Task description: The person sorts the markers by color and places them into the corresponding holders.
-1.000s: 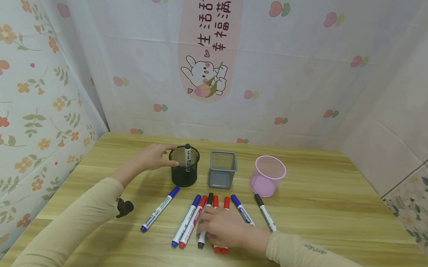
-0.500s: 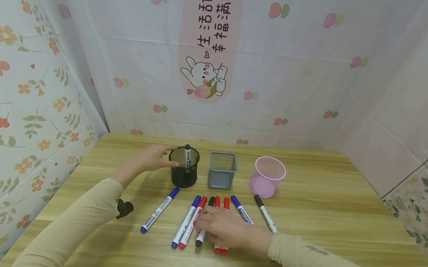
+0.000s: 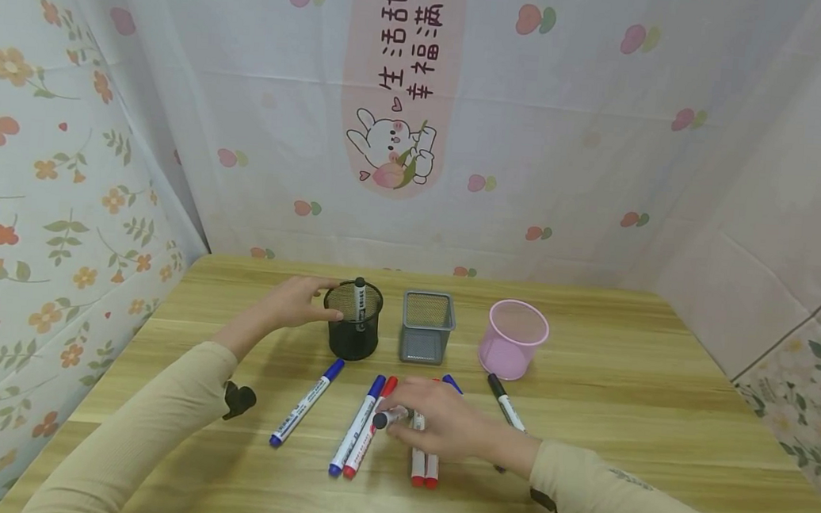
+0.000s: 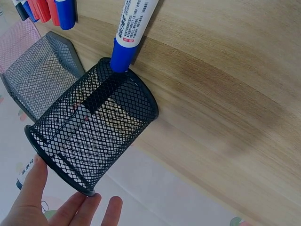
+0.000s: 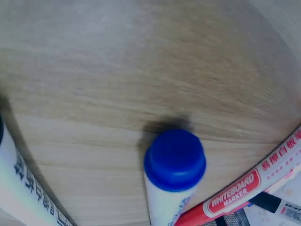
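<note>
We see the right hand (image 3: 442,422) gripping a black-ended marker (image 3: 395,417), tilted above the table (image 3: 604,357). The left hand (image 3: 298,300) holds the black mesh cup (image 3: 352,341) by its rim; 1 black-capped marker (image 3: 360,297) stands inside. We read "WHITEBOARD MARKER" on a red marker (image 5: 236,192), with Chinese characters (image 5: 281,157) alongside, and "生活" and "幸福" on the pink panel (image 3: 403,73) of the backdrop (image 3: 568,156).

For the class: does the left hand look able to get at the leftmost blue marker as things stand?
Probably yes: the leftmost blue marker lies close by with nothing on top, though the left hand would have to leave the rim of the black cup.
</note>
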`<state>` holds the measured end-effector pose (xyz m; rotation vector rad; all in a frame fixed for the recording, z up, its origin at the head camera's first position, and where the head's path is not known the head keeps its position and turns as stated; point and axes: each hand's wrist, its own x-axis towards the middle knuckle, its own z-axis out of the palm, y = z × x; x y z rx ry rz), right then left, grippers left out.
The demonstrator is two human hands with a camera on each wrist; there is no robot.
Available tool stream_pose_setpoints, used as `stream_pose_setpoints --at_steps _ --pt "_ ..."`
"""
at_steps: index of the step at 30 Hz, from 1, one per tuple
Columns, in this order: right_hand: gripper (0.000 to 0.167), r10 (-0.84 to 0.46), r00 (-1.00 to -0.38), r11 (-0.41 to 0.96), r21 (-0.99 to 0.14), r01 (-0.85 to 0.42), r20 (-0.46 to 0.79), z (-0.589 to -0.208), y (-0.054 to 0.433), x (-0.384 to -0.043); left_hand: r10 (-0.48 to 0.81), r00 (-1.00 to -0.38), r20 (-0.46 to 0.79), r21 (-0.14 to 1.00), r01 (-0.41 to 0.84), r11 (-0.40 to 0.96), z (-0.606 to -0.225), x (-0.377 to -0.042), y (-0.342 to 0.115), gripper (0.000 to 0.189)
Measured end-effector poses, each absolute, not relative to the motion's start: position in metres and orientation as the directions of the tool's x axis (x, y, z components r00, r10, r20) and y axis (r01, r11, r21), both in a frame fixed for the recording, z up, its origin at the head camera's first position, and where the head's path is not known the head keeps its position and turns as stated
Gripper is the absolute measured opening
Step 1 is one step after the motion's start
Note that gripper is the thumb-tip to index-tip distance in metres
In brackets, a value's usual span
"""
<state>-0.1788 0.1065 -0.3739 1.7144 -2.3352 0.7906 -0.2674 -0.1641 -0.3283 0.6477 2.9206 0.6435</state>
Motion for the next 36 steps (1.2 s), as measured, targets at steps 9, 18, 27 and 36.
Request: stream_pose_setpoints --at_steps 9,18,27,36 --pt "0.021 -0.755 -0.482 0.208 -0.534 -0.819 0.445 -0.363 0.111 -0.179 0.413 -0.911 0.002 0.421 0.376 0.826 -0.327 -0.266 -0.164 0.063" --pt "0.024 -0.671 -0.641 0.241 -0.707 -0.664 0.373 -0.339 0.108 -0.183 0.418 -0.908 0.007 0.418 0.382 0.824 -0.328 -0.267 -0.164 0.063" --pt "0.024 -0.595 -0.731 0.296 -0.755 -0.585 0.333 -0.292 0.098 -0.171 0.413 -0.911 -0.002 0.417 0.375 0.828 -0.326 -0.265 -0.164 0.064" --pt "0.020 -0.556 -0.715 0.241 -0.742 -0.626 0.424 -0.286 0.091 -0.186 0.420 -0.908 -0.003 0.407 0.382 0.829 -0.326 -0.266 -0.164 0.065"
